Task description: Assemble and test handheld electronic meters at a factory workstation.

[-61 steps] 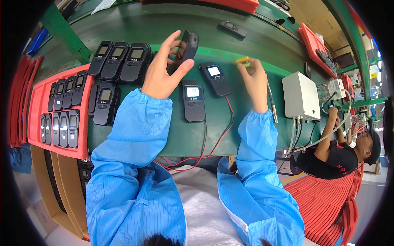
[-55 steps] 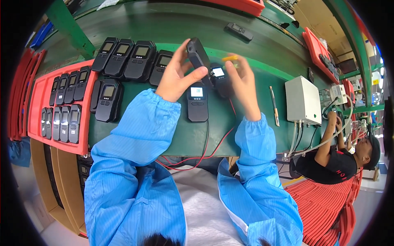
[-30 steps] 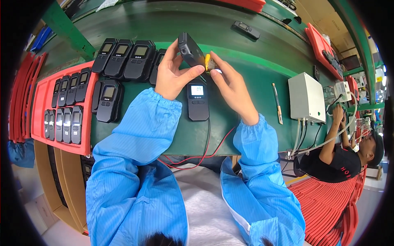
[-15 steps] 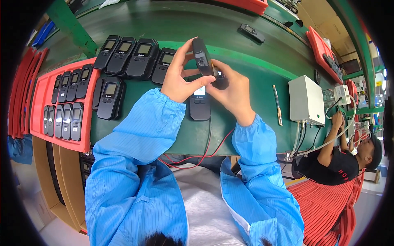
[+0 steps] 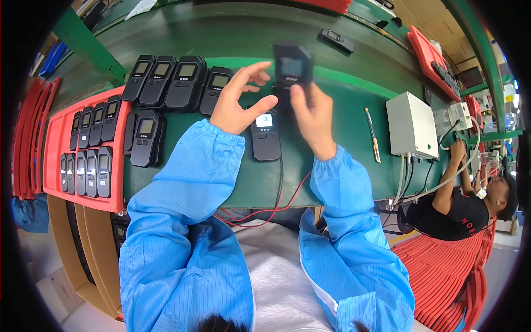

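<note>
The right hand (image 5: 311,117) has its fingers clamped on a small black plastic device with a little screen (image 5: 292,71), held up above the green table (image 5: 354,105), and the left hand (image 5: 239,101) is beside it with fingers spread apart. It looks light, hard and smooth, so its sides are best to grip. Four more black devices (image 5: 177,81) lie in a row, one lit device (image 5: 265,134) lies under the hands, and a red tray (image 5: 54,166) holds many more.

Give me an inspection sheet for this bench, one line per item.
Surface: green bench.
Job's things: black handheld device raised, blurred; lit device lying below it.
Clutter: row of devices; red tray of devices; pen-like tool; white box.
Grippers: right hand holds the raised device; left hand open beside it.
Cables: red and black wires over the front edge.
Surroundings: a seated person at right.
</note>
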